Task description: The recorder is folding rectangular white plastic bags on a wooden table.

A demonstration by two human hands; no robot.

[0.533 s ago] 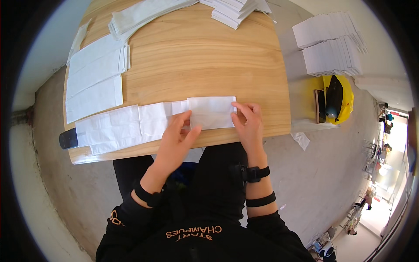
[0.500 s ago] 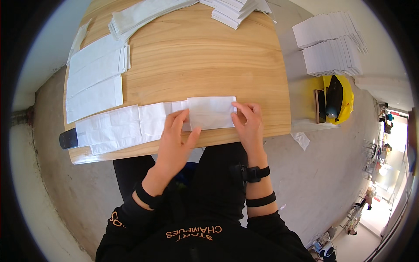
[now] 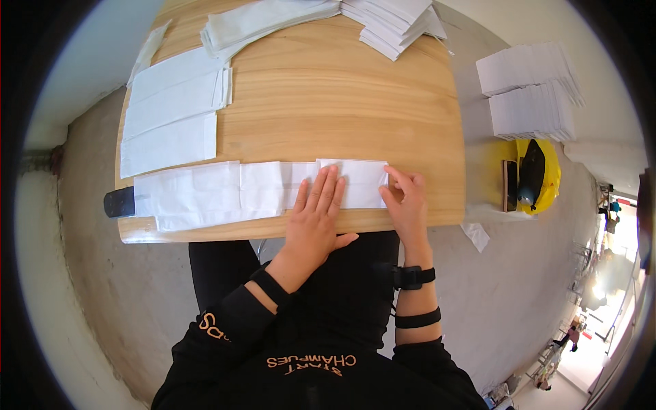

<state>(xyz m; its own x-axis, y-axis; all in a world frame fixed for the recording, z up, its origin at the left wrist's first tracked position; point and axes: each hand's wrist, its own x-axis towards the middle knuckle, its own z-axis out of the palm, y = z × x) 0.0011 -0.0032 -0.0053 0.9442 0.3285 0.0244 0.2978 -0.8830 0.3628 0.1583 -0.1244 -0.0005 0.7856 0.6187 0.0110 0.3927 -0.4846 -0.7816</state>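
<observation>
A white rectangular paper sheet (image 3: 362, 188), seemingly folded, lies at the right end of an overlapping row of thin white sheets (image 3: 198, 195) along the table's near edge. My left hand (image 3: 314, 219) rests flat, fingers stretched over that sheet's left part and the sheet beside it, thumb out to the right. At the sheet's right edge, my right hand (image 3: 410, 201) has its thumb and forefinger on the border, where the paper curls slightly. The other right fingers are curled in.
The wooden table (image 3: 342, 96) carries white paper stacks at its left (image 3: 171, 143), far left (image 3: 266, 24) and far edge (image 3: 396, 27). Right of it are more white stacks (image 3: 529, 109), a yellow bag (image 3: 552, 178) and a phone (image 3: 510, 184). A dark object (image 3: 120, 203) sits at the row's left end.
My left hand has shifted right and flattened onto the paper from a more curled pose. My right hand stays at the sheet's right edge. The whole view has shifted slightly.
</observation>
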